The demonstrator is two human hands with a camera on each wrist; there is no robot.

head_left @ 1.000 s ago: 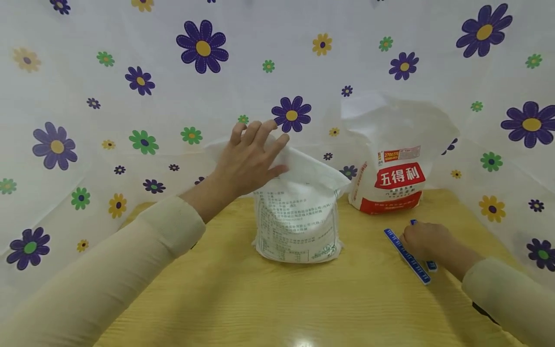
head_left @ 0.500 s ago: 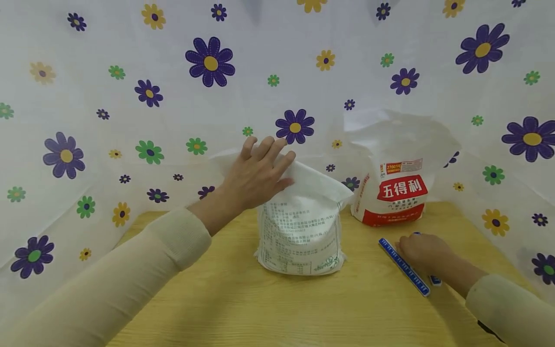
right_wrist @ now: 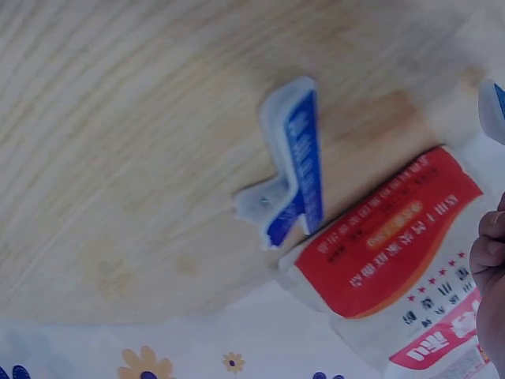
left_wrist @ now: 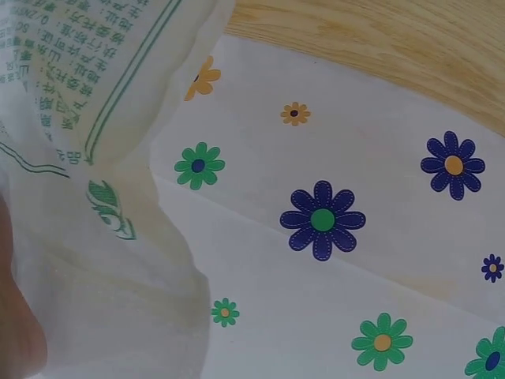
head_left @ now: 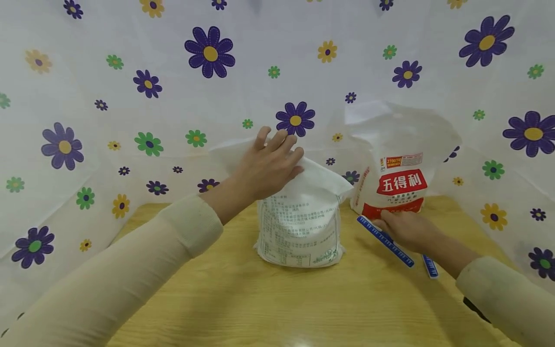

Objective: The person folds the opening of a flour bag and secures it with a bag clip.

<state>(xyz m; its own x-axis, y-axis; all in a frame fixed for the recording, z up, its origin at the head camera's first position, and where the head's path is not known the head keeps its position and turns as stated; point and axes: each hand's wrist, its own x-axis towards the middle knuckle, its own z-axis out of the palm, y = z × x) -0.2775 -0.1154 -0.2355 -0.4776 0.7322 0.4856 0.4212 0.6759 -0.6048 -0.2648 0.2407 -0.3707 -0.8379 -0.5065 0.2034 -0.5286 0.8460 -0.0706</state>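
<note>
Two bags stand on the wood-grain counter (head_left: pixel 243 313); their walls conceal the contents. The white bag with green print (head_left: pixel 299 226), at centre, is filled out below and slack above. The left hand (head_left: pixel 273 164) lies across its upper part, fingers bent and slightly spread; whether they pinch the bag cannot be determined. The red-labelled flour bag (head_left: pixel 401 180) stands behind and to the right, its loose top flaring up before the flower-print cloth (head_left: pixel 243 96). The right hand (head_left: pixel 409 230) pinches a blue-and-white sealing clip (head_left: pixel 386 241) between the two bags as seen from the head, overlapping the flour bag's lower edge. A second sealing clip (head_left: pixel 430 266) lies on the counter, partly hidden by that hand; blurred in the right wrist view, it appears partly unfolded.
</note>
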